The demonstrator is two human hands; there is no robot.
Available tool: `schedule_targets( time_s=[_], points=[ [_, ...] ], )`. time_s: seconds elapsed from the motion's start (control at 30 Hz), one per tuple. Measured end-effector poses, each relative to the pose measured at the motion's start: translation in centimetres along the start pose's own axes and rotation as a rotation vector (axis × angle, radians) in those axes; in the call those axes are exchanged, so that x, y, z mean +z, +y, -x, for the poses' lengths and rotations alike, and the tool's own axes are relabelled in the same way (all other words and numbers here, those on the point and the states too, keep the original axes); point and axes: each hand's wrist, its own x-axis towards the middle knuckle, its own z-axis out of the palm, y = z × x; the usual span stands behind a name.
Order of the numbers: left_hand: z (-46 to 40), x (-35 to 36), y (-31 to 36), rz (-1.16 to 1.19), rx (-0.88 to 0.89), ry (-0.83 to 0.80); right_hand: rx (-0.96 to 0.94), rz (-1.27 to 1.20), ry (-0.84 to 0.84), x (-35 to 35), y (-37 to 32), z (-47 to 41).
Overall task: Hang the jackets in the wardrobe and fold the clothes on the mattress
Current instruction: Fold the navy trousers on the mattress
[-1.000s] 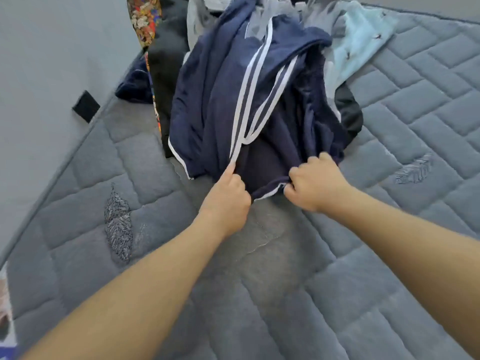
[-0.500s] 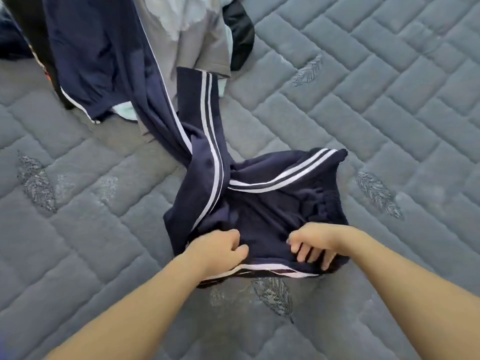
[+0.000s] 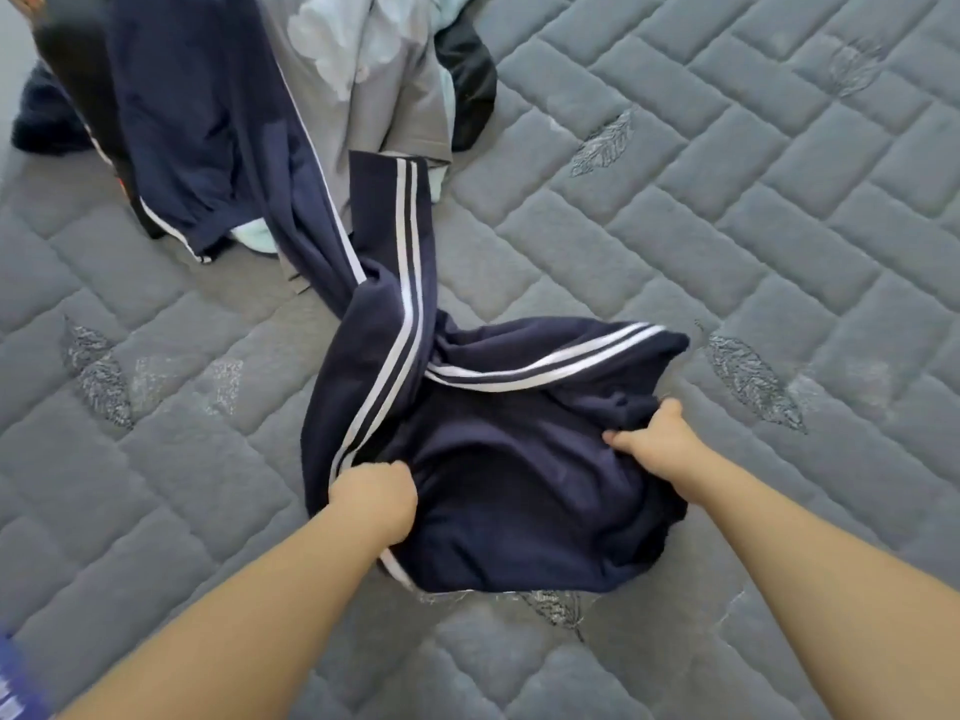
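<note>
Navy track pants (image 3: 498,480) with white side stripes lie bunched on the grey quilted mattress (image 3: 727,226). One leg trails back up toward the clothes pile (image 3: 311,96) at the top left. My left hand (image 3: 375,498) grips the waist area at its left side, fingers curled into the cloth. My right hand (image 3: 655,440) grips the fabric at the right side. The two hands are spread apart across the garment.
The pile holds a navy jacket (image 3: 197,122) with white trim, a grey and pale blue garment (image 3: 374,70) and a black piece (image 3: 470,80). Bare mattress stretches to the right and in front. A blue blurred object (image 3: 15,688) shows at the bottom left corner.
Both hands have pulled the track pants out of the pile toward me. Since half a second ago the hands have moved apart, spreading the waist wider.
</note>
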Motion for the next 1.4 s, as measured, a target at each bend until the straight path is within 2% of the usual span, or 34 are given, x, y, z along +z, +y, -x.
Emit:
schedule_targets(
  time_s=[0.07, 0.1, 0.13, 0.17, 0.27, 0.3, 0.33, 0.43, 0.5, 0.57, 0.63, 0.7, 0.77, 0.83, 0.93, 1.03, 1.1, 1.2, 1.23, 1.27, 1.33, 1.4],
  points=[
    [1.7, -1.5, 1.8, 0.066, 0.047, -0.462, 0.001, 0.113, -0.057, -1.3, 1.1, 0.8],
    [2.2, -2.1, 3.0, 0.088, 0.073, -0.578, -0.021, 0.224, -0.049, -2.1, 1.8, 1.1],
    [2.4, -2.7, 4.5, 0.078, 0.132, -0.537, -0.042, 0.339, -0.026, -3.1, 2.5, 1.3],
    [2.3, -3.2, 6.1, 0.085, 0.216, -0.354, -0.053, 0.442, 0.006, -4.2, 3.2, 1.5],
    [1.3, -5.5, 11.0, 0.187, 0.425, 0.565, -0.003, 0.64, 0.126, -7.9, 4.9, 1.6],
    [0.7, -6.6, 12.4, 0.15, 0.441, 0.756, 0.033, 0.672, 0.171, -9.4, 5.6, 1.6],
    [-0.1, -7.7, 13.5, 0.1, 0.399, 0.807, 0.068, 0.689, 0.221, -11.0, 6.5, 1.5],
    [-2.1, -9.5, 16.0, -0.04, 0.208, 0.511, 0.23, 0.653, 0.359, -15.8, 10.5, 1.4],
    [-3.0, -9.8, 17.9, -0.239, 0.292, 0.591, 0.336, 0.582, 0.441, -17.9, 12.6, 1.2],
    [-3.3, -10.8, 19.8, -0.321, 0.493, 0.676, 0.357, 0.584, 0.484, -18.3, 12.7, 0.6],
    [-3.4, -12.5, 20.7, -0.091, 0.591, 0.523, 0.168, 0.685, 0.456, -17.1, 11.1, -0.3],
    [-4.1, -14.1, 20.2, 0.232, 0.553, 0.389, -0.176, 0.724, 0.423, -14.6, 8.7, -1.4],
    [-5.0, -15.0, 18.5, 0.342, 0.498, 0.338, -0.419, 0.719, 0.389, -11.7, 6.0, -2.0],
    [-5.7, -15.5, 16.1, 0.142, 0.404, 0.261, -0.474, 0.8, 0.413, -9.8, 3.8, -2.7],
    [-5.9, -16.0, 12.4, -0.308, 0.178, 0.235, -0.376, 0.866, 0.496, -10.4, 1.1, -4.7],
    [-4.9, -15.1, 9.1, -0.455, -0.039, 0.211, -0.344, 0.81, 0.678, -12.4, -1.8, -6.7],
    [-3.8, -13.4, 6.8, -0.37, -0.177, 0.171, -0.289, 0.787, 0.713, -12.1, -4.0, -7.5],
    [-2.5, -9.3, 1.8, 0.021, -0.318, 0.202, -0.135, 0.796, 0.669, -9.6, -6.3, -7.3],
    [-2.0, -7.7, 0.1, 0.146, -0.362, 0.207, -0.146, 0.791, 0.648, -8.3, -6.8, -6.8],
    [-1.4, -6.1, -1.3, 0.225, -0.397, 0.196, -0.226, 0.8, 0.619, -6.8, -7.2, -6.1],
    [-0.5, -3.2, -3.0, 0.284, -0.459, 0.139, -0.557, 0.868, 0.517, -2.6, -7.9, -4.3],
    [-0.1, -1.3, -3.4, 0.326, -0.488, 0.01, -0.833, 0.959, 0.315, 2.3, -8.6, -1.9]
  ],
)
